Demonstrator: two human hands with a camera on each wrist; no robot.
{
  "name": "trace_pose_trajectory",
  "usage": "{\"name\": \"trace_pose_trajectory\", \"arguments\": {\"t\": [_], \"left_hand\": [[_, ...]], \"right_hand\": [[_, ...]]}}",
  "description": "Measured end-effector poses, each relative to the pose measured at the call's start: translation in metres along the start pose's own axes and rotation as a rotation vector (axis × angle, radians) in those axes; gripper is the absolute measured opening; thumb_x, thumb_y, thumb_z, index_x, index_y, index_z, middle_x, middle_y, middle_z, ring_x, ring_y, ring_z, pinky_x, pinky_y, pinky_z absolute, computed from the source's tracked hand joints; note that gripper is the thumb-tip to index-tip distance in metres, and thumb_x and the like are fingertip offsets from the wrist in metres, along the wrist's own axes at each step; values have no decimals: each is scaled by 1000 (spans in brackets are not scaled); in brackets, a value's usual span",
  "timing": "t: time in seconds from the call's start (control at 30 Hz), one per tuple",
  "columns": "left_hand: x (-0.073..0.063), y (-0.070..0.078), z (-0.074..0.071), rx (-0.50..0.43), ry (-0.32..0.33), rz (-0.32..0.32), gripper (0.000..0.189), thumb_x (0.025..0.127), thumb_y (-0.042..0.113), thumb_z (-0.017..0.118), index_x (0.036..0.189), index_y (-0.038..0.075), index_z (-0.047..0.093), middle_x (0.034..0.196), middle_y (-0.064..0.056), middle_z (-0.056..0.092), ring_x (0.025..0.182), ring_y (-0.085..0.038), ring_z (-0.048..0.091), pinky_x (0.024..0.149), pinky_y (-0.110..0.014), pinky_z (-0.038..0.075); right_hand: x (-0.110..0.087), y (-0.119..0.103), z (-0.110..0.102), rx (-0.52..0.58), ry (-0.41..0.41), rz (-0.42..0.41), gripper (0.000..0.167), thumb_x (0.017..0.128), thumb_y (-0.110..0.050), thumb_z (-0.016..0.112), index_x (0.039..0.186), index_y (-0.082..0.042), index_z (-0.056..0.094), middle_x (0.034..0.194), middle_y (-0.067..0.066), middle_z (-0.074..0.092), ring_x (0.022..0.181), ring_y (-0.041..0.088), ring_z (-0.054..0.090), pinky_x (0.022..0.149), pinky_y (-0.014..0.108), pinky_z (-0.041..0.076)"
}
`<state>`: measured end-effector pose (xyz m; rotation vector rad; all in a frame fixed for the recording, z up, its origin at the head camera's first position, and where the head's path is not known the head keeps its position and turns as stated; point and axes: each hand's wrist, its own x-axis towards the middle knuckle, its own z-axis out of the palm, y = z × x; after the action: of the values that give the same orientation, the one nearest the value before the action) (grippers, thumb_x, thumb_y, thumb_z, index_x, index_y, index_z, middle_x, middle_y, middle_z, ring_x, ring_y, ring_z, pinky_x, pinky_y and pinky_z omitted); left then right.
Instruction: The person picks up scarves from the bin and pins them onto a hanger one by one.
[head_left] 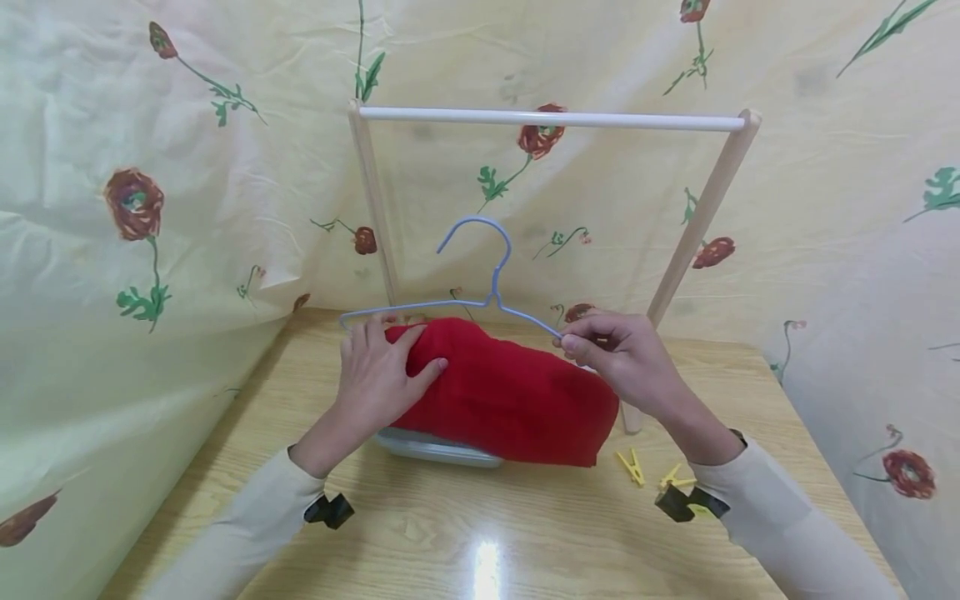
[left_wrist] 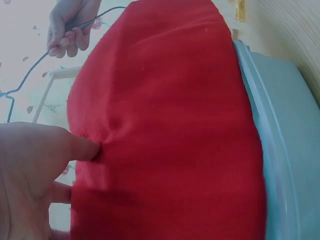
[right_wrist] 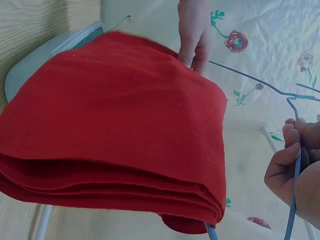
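A folded red cloth (head_left: 510, 400) hangs over the lower bar of a blue wire hanger (head_left: 502, 250); the bar's end shows below the cloth's fold in the right wrist view. My left hand (head_left: 378, 371) pinches the cloth near its left end, thumb (left_wrist: 85, 148) on the near face and fingers partly hidden behind. With my right hand (head_left: 626, 358) I grip the hanger's right sloping arm, fingers curled round the wire (right_wrist: 295, 185). The hook stands upright above the cloth. Several layers show along the cloth's open edge (right_wrist: 125, 182).
Below and behind the cloth sits a pale blue-grey tub (head_left: 438, 450), mostly covered. A rack with a white rail (head_left: 555, 119) and wooden posts (head_left: 701, 221) stands at the back. Yellow clothespins (head_left: 632, 467) lie by my right wrist. Flowered sheeting surrounds the wooden table (head_left: 405, 533).
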<state>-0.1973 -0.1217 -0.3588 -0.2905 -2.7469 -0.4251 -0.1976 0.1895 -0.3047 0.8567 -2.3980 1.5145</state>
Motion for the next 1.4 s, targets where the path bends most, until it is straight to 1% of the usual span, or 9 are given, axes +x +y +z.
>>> {"name": "trace_pose_trajectory", "arguments": {"t": [0.33, 0.43, 0.53, 0.63, 0.77, 0.97, 1.07, 1.27, 1.4], "left_hand": [[3, -1, 3, -32, 34, 65, 42, 98, 40, 68, 128, 11, 71, 127, -14, 65, 118, -35, 55, 88, -54, 35], [5, -2, 3, -73, 60, 124, 30, 99, 32, 69, 114, 7, 74, 107, -12, 72, 101, -33, 64, 89, -50, 44], [8, -4, 2, -93, 77, 165, 22, 97, 28, 70, 97, 6, 72, 84, -7, 69, 79, -28, 64, 76, -42, 51], [10, -4, 2, -102, 71, 166, 21, 95, 28, 71, 89, 8, 70, 73, -2, 63, 69, -23, 59, 65, -37, 49], [12, -3, 2, -127, 38, 124, 25, 93, 30, 73, 103, 7, 72, 82, -4, 68, 73, -23, 60, 65, -38, 49], [13, -2, 4, -211, 29, 73, 43, 90, 28, 77, 124, 5, 63, 113, -12, 70, 103, -31, 64, 87, -48, 52], [15, -2, 6, -244, 54, 145, 36, 90, 19, 80, 119, 6, 63, 115, -12, 68, 114, -34, 59, 97, -50, 48], [18, 0, 8, -340, 80, 436, 28, 86, -11, 74, 105, 8, 67, 118, -10, 66, 113, -31, 61, 93, -44, 55], [18, 0, 8, -397, 39, 513, 37, 86, -18, 63, 113, 6, 69, 125, -9, 67, 117, -28, 63, 92, -42, 56]], "right_hand": [[0, -2, 1, 15, -22, -17, 10, 91, 10, 69, 99, 8, 75, 88, 7, 71, 73, 21, 68, 68, 24, 60], [0, -3, 0, 19, -29, -19, 10, 90, 9, 70, 99, 7, 75, 87, 1, 71, 72, 22, 68, 68, 24, 60], [0, -3, 0, 21, -35, -24, 10, 90, 10, 70, 98, 6, 75, 86, -3, 70, 71, 22, 67, 66, 25, 59], [0, -3, 0, 24, -35, -28, 10, 89, 11, 70, 97, 8, 75, 85, -5, 70, 70, 20, 67, 65, 25, 59], [0, -3, 0, 25, -36, -38, 9, 89, 12, 70, 96, 8, 75, 85, -5, 70, 70, 18, 66, 64, 24, 59], [0, -2, 1, 27, -34, -39, 11, 88, 13, 70, 95, 6, 76, 84, -3, 69, 69, 18, 65, 63, 24, 58], [0, -1, 2, 32, -37, -29, 11, 88, 13, 70, 96, 8, 75, 84, -1, 69, 69, 18, 65, 64, 24, 59], [1, 0, 3, 28, -48, -21, 10, 90, 10, 70, 98, 7, 75, 85, 6, 69, 70, 19, 64, 64, 24, 58], [1, 0, 4, 29, -42, -29, 10, 90, 10, 70, 97, 5, 76, 83, 11, 68, 67, 17, 63, 61, 24, 57]]}}
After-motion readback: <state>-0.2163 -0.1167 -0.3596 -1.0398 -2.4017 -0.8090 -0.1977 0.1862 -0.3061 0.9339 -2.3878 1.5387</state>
